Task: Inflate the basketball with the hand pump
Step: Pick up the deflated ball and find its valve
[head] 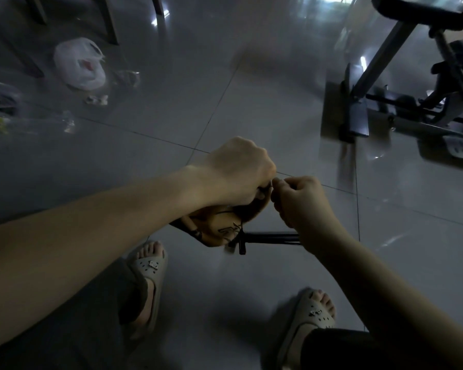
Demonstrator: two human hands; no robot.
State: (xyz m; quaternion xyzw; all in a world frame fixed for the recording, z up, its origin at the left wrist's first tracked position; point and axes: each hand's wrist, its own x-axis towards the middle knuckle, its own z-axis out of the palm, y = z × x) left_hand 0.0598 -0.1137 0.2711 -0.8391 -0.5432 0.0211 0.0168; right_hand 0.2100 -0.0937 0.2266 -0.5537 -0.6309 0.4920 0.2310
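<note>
Handling assessment: the tan-orange, deflated basketball with black seams [219,225] is held above the grey tiled floor [251,102], ahead of the person's knees, collapsed into a folded, bowl-like shape. It is judged light, soft and floppy, with a grippy skin, so it needs support near the valve rather than at a loose fold. The left hand [238,172] has a closed grip over the ball's upper fold, fingers curled round it. The right hand [302,201] has a fine pinch grip on a small pale item [272,182] touching that same fold; the item is too small to identify. The collapsed ball's long axis runs lower left to upper right. The slim black hand pump [267,239] lies crosswise just below, its T-handle end toward the ball, its far end hidden behind the right wrist.
</note>
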